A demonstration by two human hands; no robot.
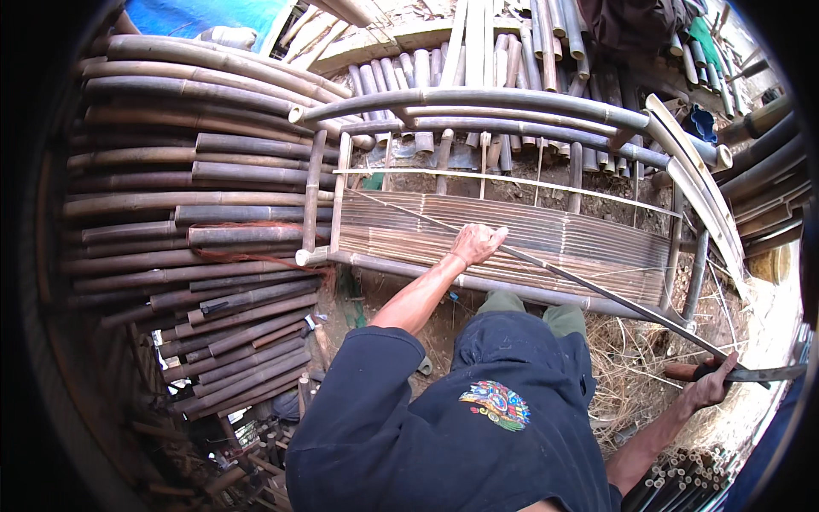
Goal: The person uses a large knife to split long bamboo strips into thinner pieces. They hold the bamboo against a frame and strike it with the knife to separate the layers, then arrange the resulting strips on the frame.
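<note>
My left hand (478,243) is closed round a long, thin dark bamboo strip (580,280), which slants across a bamboo bench frame (478,279). At the strip's right end, my right hand (710,389) grips a machete (768,374). Its wooden handle points left and its blade points right, crossing the strip's end. Whether the right fingers also pinch the strip is hard to see. Beneath my left hand lies a row of parallel bamboo slats (512,230) inside the frame. A pale narrow strip (512,181) runs along the frame's far side.
Stacked dark bamboo poles (247,215) fill the left. More cut bamboo lengths (422,77) lie behind the bench. Pale curved strips (699,196) stand at its right end. Shavings (627,358) litter the ground, and a bundle of thin bamboo tubes (682,478) sits at lower right.
</note>
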